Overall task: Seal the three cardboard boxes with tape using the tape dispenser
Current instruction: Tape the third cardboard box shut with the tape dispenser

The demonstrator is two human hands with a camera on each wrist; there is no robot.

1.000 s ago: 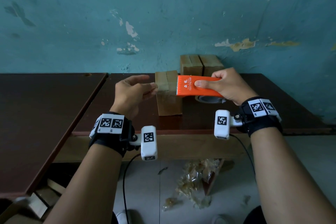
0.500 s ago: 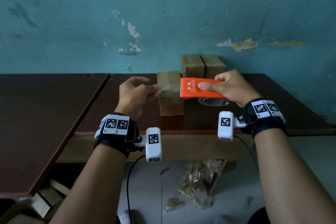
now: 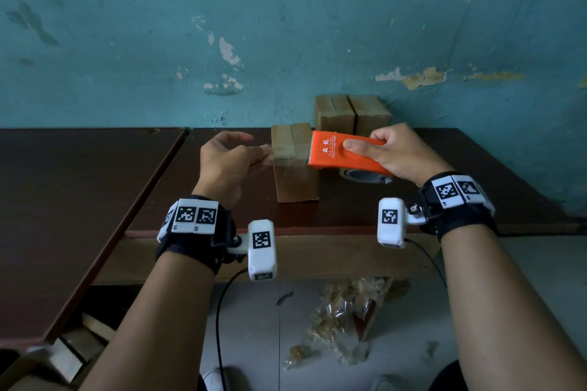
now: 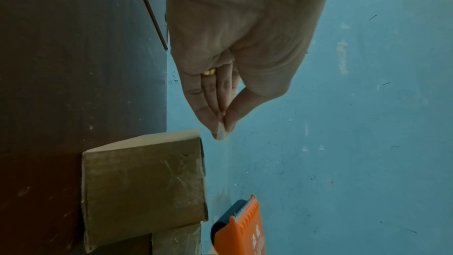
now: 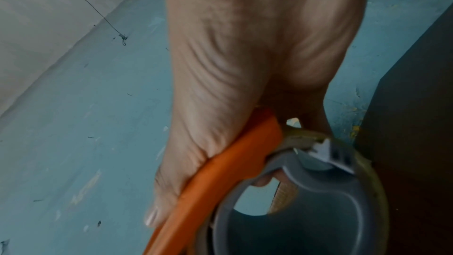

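Observation:
My right hand [image 3: 378,149] grips the orange tape dispenser [image 3: 341,154] with its grey roll [image 3: 362,175] beneath, held above the dark table just right of the near cardboard box [image 3: 293,165]. My left hand [image 3: 254,155] pinches the free end of clear tape [image 4: 220,133] between thumb and fingers, left of that box's top. A clear strip of tape stretches across the box's top between my hands. Two more boxes [image 3: 351,114] stand side by side against the wall behind. The dispenser's toothed edge [image 4: 244,208] shows in the left wrist view, and its orange body [image 5: 220,177] in the right wrist view.
A second dark table [image 3: 63,200] adjoins on the left, with a gap between them. Crumpled clear tape scraps [image 3: 343,317] lie on the floor under the table edge. The teal wall [image 3: 286,25] stands right behind the boxes.
My hands have drawn apart: the left hand moved left, pulling out the tape end, and the dispenser shifted slightly right and up. The strip between them is longer.

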